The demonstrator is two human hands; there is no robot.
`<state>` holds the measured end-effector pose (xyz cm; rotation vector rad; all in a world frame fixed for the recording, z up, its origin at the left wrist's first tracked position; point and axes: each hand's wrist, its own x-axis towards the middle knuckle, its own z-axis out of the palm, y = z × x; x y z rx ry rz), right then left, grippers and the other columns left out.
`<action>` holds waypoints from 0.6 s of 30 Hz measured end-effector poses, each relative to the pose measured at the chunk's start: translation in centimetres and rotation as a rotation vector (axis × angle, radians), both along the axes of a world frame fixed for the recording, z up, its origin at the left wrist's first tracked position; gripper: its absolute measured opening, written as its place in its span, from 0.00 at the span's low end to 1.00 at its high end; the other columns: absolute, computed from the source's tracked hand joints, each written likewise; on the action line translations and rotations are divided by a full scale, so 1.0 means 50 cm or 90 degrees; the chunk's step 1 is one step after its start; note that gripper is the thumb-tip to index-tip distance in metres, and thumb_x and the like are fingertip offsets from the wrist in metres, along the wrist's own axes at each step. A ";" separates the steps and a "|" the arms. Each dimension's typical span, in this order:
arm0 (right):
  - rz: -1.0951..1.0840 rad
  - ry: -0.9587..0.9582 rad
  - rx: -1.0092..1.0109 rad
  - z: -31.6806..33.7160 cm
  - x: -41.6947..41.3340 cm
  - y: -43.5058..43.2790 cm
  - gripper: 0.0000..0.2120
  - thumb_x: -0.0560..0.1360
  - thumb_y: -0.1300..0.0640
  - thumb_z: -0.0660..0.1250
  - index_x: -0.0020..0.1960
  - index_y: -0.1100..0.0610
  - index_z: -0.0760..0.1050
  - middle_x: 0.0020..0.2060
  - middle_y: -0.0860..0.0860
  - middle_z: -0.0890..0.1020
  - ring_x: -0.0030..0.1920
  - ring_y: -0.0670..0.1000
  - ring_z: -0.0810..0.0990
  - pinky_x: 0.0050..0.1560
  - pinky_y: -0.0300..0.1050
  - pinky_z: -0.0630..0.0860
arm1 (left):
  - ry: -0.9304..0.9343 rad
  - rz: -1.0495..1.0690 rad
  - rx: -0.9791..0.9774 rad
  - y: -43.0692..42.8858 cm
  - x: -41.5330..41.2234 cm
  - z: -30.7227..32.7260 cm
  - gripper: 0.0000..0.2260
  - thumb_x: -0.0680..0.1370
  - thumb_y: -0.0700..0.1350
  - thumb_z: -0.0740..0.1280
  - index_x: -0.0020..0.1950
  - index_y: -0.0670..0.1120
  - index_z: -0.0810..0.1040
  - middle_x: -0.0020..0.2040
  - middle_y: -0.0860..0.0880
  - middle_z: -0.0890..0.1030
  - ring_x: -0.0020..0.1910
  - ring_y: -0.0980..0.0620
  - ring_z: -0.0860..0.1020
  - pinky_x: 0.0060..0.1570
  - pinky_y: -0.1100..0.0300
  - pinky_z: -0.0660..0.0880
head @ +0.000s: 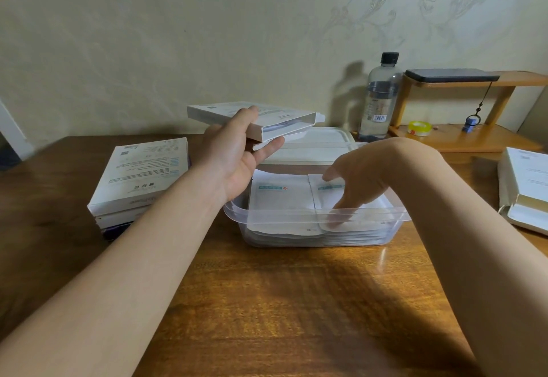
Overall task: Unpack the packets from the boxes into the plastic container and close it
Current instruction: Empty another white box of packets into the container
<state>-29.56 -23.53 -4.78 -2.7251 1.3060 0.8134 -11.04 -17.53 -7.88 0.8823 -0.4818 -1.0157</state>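
While a white box (277, 116) is clasped in the left grip (237, 154), teal-labelled packets (281, 201) in the plastic container (237, 215) are pressed by the straight-fingered right grip (353, 186).

— Can anything be read on the top box (139, 175) of the left pile?
— Only a QR code near its far left corner. The rows of print are upside down and too blurred to read.
— The packets (281, 198)?
— A teal band on each, with a small red mark beside one. The characters are illegible.
— The bottle (382, 91)?
— A barcode low on its label. The raised box (275, 112) has small grey print, unreadable.
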 end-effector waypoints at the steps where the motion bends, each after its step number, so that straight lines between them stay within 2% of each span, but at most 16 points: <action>1: -0.005 -0.005 -0.002 0.002 -0.001 0.000 0.52 0.63 0.27 0.69 0.79 0.48 0.57 0.76 0.50 0.66 0.74 0.57 0.65 0.73 0.58 0.63 | 0.000 0.001 0.000 0.000 0.000 0.000 0.15 0.79 0.39 0.70 0.65 0.38 0.75 0.65 0.36 0.79 0.60 0.41 0.82 0.44 0.50 0.84; 5: 0.002 0.014 0.016 -0.004 0.001 0.000 0.55 0.61 0.27 0.72 0.80 0.46 0.54 0.77 0.50 0.62 0.76 0.57 0.62 0.75 0.59 0.61 | -0.001 -0.003 -0.003 0.001 0.000 0.000 0.16 0.80 0.39 0.70 0.66 0.38 0.74 0.65 0.36 0.79 0.60 0.41 0.82 0.45 0.50 0.84; 18: 0.001 0.026 0.031 -0.009 0.005 0.011 0.51 0.65 0.30 0.72 0.80 0.48 0.55 0.75 0.51 0.66 0.73 0.57 0.66 0.72 0.55 0.64 | 0.005 -0.002 -0.004 0.003 -0.001 0.003 0.15 0.79 0.39 0.70 0.65 0.38 0.75 0.66 0.36 0.78 0.62 0.40 0.81 0.43 0.50 0.84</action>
